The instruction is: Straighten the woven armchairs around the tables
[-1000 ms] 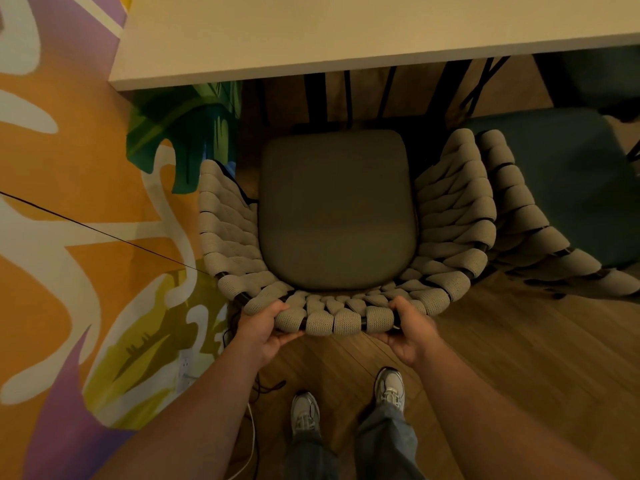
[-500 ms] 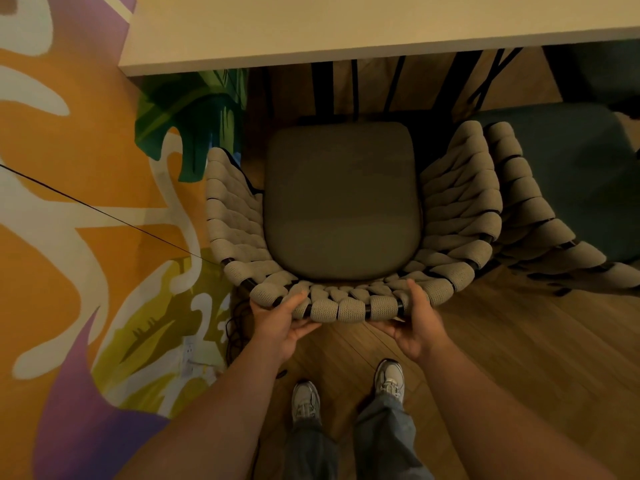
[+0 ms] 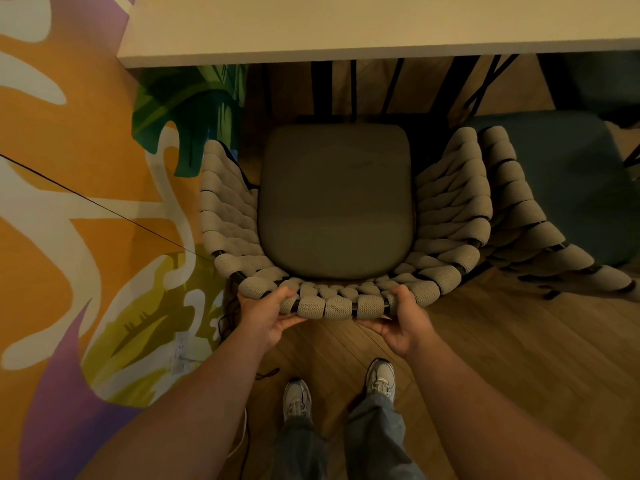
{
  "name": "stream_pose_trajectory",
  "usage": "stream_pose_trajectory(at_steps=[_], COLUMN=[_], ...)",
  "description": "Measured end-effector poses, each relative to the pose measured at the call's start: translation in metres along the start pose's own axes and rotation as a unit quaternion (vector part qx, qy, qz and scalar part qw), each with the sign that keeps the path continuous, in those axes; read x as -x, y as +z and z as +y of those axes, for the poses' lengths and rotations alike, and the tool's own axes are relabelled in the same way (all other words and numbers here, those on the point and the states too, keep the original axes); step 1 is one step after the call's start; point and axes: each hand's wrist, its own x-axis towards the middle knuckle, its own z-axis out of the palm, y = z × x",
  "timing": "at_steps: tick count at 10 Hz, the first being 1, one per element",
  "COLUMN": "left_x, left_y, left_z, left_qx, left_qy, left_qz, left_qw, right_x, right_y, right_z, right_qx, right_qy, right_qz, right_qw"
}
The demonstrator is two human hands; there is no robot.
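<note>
We look down on a woven armchair that stands in front of us, with its seat facing the table. The front edge of its grey seat cushion lies just below the table edge, so the chair is close to the table but not pushed under it.

Our left hand holds the back rim of the chair on its left part. The thumb lies on top of the woven loops and the other fingers curl under the rim, so the hand is closed around it. Our right hand holds the same rim on the right part in the same way, thumb above and fingers below. How tight the fingers press under the rim we cannot tell, because the rim hides them.

A second woven armchair with a dark green cushion stands just beside the first one on the right, and their woven arms touch or nearly touch. On the left the first chair is near a painted wall with orange, white, purple and green shapes. Under us is a wooden floor, and our two shoes stand on it, behind the chair.
</note>
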Motion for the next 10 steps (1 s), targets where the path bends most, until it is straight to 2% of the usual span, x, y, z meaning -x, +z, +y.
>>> stream_pose_trajectory(at_steps=[2, 6, 8, 10], left_x=[-0.002, 0.003, 0.006, 0.031], left_y=[0.004, 0.001, -0.002, -0.003], left_z=[0.005, 0.004, 0.002, 0.006], left_qx=[-0.006, -0.012, -0.006, -0.043], left_qy=[0.011, 0.013, 0.02, -0.008], left_qz=[-0.021, -0.012, -0.02, -0.027], left_qw=[1.0, 1.0, 1.0, 0.999], right_x=[-0.002, -0.003, 0.01, 0.036], right_y=[0.004, -0.001, -0.003, -0.002], right_z=[-0.005, -0.002, -0.005, -0.016], right_qx=[0.006, 0.033, 0.047, 0.089], right_qy=[0.002, -0.016, -0.02, -0.021], right_qz=[0.007, 0.015, -0.005, 0.016], right_qw=[1.0, 0.999, 0.999, 0.996])
